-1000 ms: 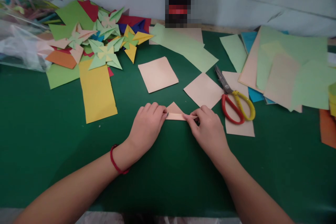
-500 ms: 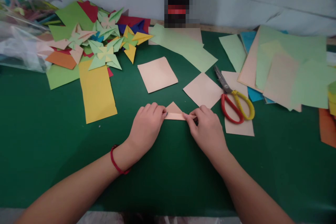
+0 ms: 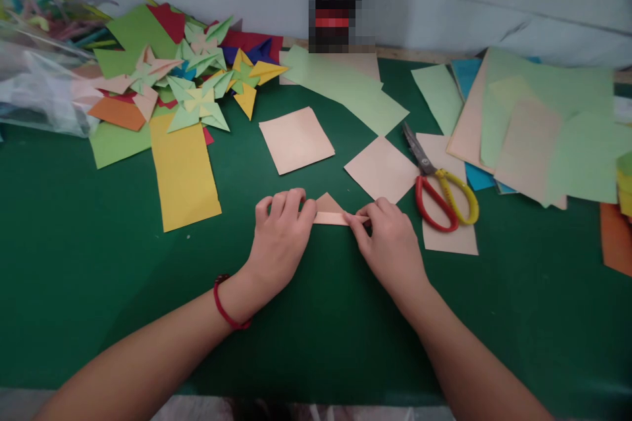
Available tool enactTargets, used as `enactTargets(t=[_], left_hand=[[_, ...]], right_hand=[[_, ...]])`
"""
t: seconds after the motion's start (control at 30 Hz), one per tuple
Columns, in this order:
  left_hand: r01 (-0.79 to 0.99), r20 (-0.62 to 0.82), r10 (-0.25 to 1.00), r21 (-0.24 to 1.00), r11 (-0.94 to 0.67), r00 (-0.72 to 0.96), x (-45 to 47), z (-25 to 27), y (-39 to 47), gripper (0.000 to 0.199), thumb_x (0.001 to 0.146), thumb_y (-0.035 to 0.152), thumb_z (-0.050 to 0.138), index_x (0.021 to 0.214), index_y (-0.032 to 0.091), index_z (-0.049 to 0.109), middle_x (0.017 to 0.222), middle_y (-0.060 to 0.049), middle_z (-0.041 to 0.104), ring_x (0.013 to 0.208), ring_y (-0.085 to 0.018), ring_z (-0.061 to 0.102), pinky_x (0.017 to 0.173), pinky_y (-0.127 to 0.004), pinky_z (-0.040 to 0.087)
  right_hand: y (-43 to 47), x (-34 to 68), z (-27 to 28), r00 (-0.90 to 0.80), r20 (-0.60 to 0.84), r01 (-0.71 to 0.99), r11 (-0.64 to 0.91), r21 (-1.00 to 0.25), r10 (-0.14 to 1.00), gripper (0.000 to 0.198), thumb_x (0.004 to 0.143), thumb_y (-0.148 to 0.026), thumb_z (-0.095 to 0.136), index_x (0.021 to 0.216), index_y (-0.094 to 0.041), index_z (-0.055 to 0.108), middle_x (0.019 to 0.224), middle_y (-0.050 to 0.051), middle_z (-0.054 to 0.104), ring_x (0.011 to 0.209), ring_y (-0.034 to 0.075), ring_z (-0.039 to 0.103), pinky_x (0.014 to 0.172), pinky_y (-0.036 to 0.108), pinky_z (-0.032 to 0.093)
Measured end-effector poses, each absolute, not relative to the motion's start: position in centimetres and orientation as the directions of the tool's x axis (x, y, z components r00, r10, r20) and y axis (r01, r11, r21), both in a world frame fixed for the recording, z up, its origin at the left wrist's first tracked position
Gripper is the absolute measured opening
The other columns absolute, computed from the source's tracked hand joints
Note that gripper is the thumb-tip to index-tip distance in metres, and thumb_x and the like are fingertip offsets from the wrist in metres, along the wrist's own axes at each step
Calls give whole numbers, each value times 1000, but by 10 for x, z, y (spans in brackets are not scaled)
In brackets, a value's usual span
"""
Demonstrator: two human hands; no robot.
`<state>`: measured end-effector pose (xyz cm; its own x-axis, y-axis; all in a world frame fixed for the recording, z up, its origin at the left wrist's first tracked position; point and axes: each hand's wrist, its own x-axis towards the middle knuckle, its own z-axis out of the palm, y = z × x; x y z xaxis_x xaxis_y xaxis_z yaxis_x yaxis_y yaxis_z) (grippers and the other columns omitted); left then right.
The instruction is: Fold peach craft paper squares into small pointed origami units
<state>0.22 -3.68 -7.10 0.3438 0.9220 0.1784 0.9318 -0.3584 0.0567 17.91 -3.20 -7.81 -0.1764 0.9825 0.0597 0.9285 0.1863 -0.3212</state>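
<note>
Fingers of right hand point(image 3: 390, 237), head view: pinched on folded paper point(image 3: 332, 218), right end. Left hand point(image 3: 281, 230): fingers curled over left end, pinch unclear. Paper's middle between both. Pink squares point(image 3: 296, 141) beyond; scissors point(image 3: 425, 163) farther right.

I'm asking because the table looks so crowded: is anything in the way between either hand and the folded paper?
Nothing visible is: the left hand and the right hand both touch the folded paper. The scissors lie off to the right, outside that space.
</note>
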Motion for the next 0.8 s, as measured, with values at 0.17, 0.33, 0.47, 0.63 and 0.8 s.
enactTargets(t=[0.17, 0.33, 0.47, 0.63, 0.8], left_hand=[[873, 143, 870, 62, -484, 472, 5, -72, -39, 25, 89, 7, 34, 102, 13, 54, 101, -13, 58, 82, -23, 50, 66, -36, 39], [842, 111, 879, 253, -477, 464, 2, -83, -30, 22, 90, 8, 36, 106, 10, 50, 98, -11, 55, 85, -19, 52, 72, -31, 47], [839, 90, 888, 295, -457, 452, 2, -88, -27, 18, 90, 12, 38, 104, 10, 51, 96, -10, 55, 87, -19, 53, 76, -32, 48], [833, 107, 895, 331, -443, 433, 4, -86, -24, 18, 92, 19, 38, 100, 9, 51, 93, -10, 54, 85, -19, 53, 76, -33, 48], [823, 108, 897, 364, -436, 428, 4, -84, -23, 17, 91, 24, 40, 96, 11, 51, 92, -9, 54, 84, -19, 52, 74, -33, 47]], right_hand=[[-32, 180, -79, -195, 97, 926, 216, -310, 976, 26, 89, -36, 45, 72, -17, 52, 74, 6, 55, 72, 19, 51, 61, 30, 32], [-32, 179, -79, -179, 84, 933, 197, -301, 980, 26, 89, -36, 46, 71, -17, 51, 75, 5, 55, 73, 18, 51, 61, 29, 32], [-32, 179, -79, -173, 82, 937, 190, -294, 981, 26, 88, -36, 47, 71, -17, 52, 75, 4, 55, 73, 18, 51, 61, 29, 32], [-32, 179, -79, -175, 83, 938, 192, -290, 981, 26, 88, -36, 47, 71, -17, 51, 75, 5, 55, 72, 17, 51, 61, 29, 32], [-33, 179, -80, -179, 99, 937, 200, -286, 979, 25, 88, -35, 47, 71, -17, 51, 75, 4, 55, 73, 18, 51, 61, 29, 32]])
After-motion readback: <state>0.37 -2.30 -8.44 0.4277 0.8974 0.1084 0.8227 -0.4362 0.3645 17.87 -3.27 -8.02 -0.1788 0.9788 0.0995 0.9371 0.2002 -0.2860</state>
